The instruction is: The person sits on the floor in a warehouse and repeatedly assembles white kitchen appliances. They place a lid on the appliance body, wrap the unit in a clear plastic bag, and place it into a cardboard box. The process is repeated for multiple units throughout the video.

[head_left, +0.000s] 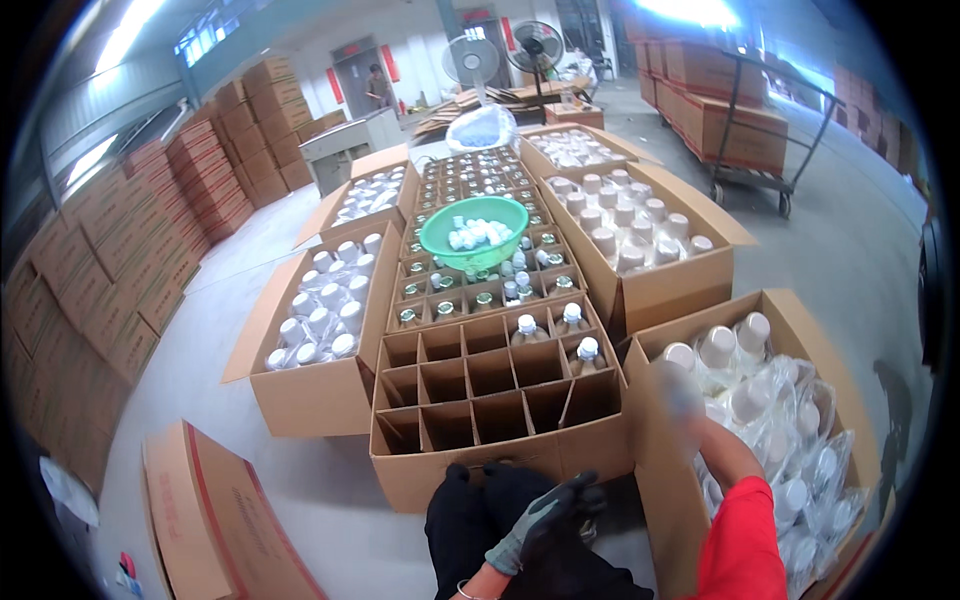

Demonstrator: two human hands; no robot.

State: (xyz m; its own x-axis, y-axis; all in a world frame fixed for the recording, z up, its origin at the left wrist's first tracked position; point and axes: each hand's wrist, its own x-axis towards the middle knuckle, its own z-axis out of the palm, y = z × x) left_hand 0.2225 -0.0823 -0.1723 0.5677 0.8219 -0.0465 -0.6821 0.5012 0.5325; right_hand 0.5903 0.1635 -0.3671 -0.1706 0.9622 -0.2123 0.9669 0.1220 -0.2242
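My left hand (pixel 545 518), in a grey and black glove, is above my dark-clothed legs, fingers loosely bent and apart, with nothing visible in it. My right hand (pixel 682 400), below a red sleeve, is smeared by motion at the left part of the right-hand carton (pixel 850 420), among white-capped bottles (pixel 751 400) in clear plastic; what it holds, if anything, cannot be made out. In front of me is a divided carton (pixel 500 455) with three white-topped bottles (pixel 586 357) in its right rear cells and other cells empty.
A green bowl (pixel 440 240) of small white pieces rests on further bottle cartons. Open cartons (pixel 310 395) flank them. A flattened carton (pixel 215 510) leans at lower left. Stacked boxes (pixel 80 300) line the left. A loaded trolley (pixel 750 175), fans (pixel 470 60) and a person (pixel 378 85) are farther back.
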